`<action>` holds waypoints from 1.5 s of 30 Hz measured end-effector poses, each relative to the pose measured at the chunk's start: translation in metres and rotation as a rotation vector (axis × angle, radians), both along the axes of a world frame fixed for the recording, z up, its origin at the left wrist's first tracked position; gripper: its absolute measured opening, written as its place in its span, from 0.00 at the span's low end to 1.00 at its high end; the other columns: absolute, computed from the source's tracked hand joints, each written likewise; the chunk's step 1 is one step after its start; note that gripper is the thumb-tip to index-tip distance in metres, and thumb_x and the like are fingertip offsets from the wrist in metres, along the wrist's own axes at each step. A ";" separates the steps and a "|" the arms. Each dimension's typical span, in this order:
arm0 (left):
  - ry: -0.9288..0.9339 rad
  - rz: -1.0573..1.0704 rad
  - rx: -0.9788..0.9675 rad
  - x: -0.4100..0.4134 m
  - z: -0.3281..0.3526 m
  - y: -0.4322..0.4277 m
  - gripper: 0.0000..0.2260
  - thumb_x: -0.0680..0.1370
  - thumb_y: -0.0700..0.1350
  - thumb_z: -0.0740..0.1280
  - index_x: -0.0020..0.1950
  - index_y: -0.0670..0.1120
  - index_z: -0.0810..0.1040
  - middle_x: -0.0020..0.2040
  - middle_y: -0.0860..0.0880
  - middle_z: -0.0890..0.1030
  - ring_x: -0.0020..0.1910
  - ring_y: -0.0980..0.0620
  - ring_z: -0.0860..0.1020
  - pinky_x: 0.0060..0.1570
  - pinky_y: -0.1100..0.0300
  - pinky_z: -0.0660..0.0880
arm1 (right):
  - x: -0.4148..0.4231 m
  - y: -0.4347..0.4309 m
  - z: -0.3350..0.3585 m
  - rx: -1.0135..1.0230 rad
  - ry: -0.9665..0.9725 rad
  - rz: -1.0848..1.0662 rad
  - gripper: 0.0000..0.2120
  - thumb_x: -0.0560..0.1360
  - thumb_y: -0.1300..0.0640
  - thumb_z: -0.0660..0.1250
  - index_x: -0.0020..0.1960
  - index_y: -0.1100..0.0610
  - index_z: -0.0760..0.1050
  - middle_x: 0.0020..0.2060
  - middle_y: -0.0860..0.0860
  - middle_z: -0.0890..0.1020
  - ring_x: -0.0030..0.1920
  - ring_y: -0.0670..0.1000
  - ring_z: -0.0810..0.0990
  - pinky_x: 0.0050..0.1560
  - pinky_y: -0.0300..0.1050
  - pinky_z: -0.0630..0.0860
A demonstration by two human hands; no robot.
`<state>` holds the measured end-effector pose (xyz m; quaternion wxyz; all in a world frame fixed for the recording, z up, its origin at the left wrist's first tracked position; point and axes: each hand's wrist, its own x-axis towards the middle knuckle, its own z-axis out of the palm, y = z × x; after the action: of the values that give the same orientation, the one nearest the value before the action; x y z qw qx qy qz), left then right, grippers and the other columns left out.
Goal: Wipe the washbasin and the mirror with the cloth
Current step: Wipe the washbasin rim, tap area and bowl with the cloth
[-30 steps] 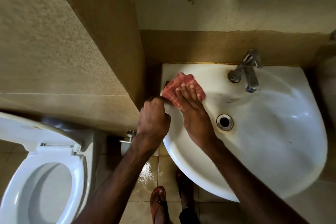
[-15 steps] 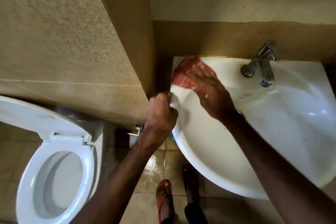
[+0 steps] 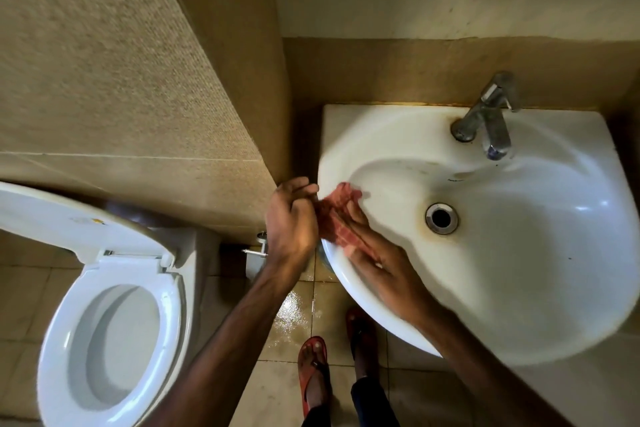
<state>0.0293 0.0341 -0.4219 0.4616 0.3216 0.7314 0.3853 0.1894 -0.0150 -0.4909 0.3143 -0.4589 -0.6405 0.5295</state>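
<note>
Right hand (image 3: 377, 260): fingers straight and close together, laid flat on the cloth (image 3: 337, 218) and pressing it against the basin (image 3: 519, 288).

Cloth: red with a lighter check pattern, crumpled, blurred at its far end. It lies across the basin's left rim, partly under the right hand's fingers and partly over the inner slope.

Left hand (image 3: 291, 218): fingers curled, at the outer side of the basin's left rim, touching the cloth's edge. Whether it grips the rim or the cloth cannot be told.

Basin: white, with brownish staining round the drain (image 3: 441, 218) and at the base of the tap (image 3: 488, 121). The tap stands at the basin's back edge; the drain is at its centre.

Change from the frame before: the right hand and cloth were at the basin's back left corner; they are now further forward along the left rim, beside the left hand. The drain, then covered by the right arm, is exposed.

Left of the basin stands a toilet (image 3: 114, 340), seat down, lid raised. The floor (image 3: 294, 315) below the basin's front edge is wet.
</note>
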 end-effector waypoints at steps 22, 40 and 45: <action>0.302 -0.148 0.061 0.022 -0.022 0.007 0.16 0.82 0.42 0.61 0.68 0.41 0.77 0.64 0.45 0.80 0.64 0.47 0.77 0.67 0.54 0.72 | 0.056 0.125 -0.021 0.473 -0.790 -0.534 0.34 0.79 0.72 0.58 0.81 0.49 0.67 0.82 0.51 0.66 0.84 0.55 0.58 0.82 0.56 0.61; -0.111 -0.015 0.126 -0.006 -0.045 -0.006 0.21 0.78 0.57 0.60 0.67 0.48 0.76 0.63 0.51 0.83 0.66 0.52 0.79 0.72 0.48 0.71 | -0.018 0.124 -0.002 0.562 -0.733 -0.197 0.29 0.80 0.60 0.63 0.81 0.51 0.67 0.82 0.55 0.65 0.84 0.59 0.58 0.81 0.63 0.57; -0.018 -0.145 0.028 -0.013 -0.041 -0.007 0.24 0.80 0.65 0.54 0.60 0.52 0.80 0.59 0.54 0.83 0.62 0.53 0.80 0.69 0.48 0.72 | -0.024 0.061 0.002 0.469 -0.476 -0.019 0.25 0.84 0.60 0.61 0.81 0.51 0.67 0.84 0.53 0.58 0.85 0.55 0.49 0.83 0.51 0.60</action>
<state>0.0164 0.0271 -0.4630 0.4902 0.3770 0.6965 0.3639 0.1651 0.0464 -0.4887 0.2579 -0.4906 -0.7961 0.2428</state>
